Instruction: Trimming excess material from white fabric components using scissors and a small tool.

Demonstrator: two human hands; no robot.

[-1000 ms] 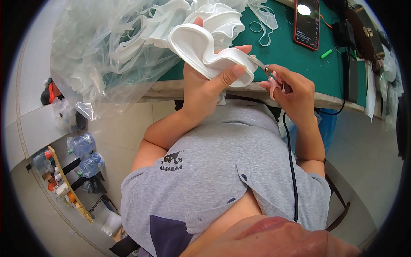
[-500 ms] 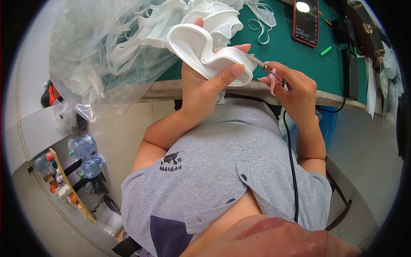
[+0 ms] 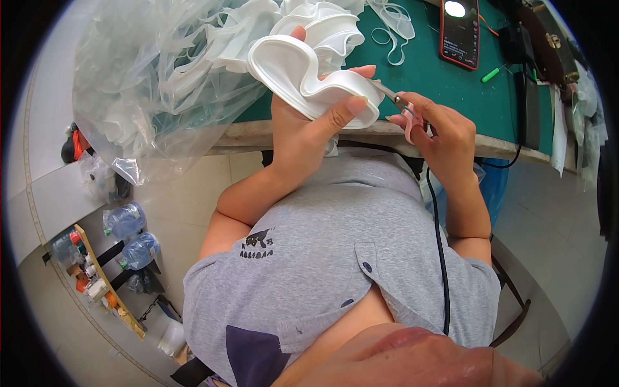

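My left hand [image 3: 309, 126] grips a wavy white moulded piece [image 3: 284, 58] with a raised double rim, the thumb pressing near its right end. In my right hand [image 3: 442, 126] is a small pair of scissors [image 3: 412, 119] with pink handles, fingers through the loops. The metal blades point left and meet the right edge of the white piece, by my left fingertips. Whether the blades are closed is too small to tell. Behind my left hand lies a pile of similar white wavy pieces [image 3: 322, 29] on the green tabletop [image 3: 419, 84].
A large clear plastic bag [image 3: 142, 97] hangs over the table's left edge. Thin white trimmed strips [image 3: 396, 48] lie beyond the scissors. Farther right are a phone [image 3: 459, 35], a green-handled tool [image 3: 491, 75] and a black power strip [image 3: 527, 113]. A black cable [image 3: 438, 238] runs down across my shirt.
Both hands keep nearly the same places. The white piece has shifted very slightly left, and the scissors still meet its right edge.
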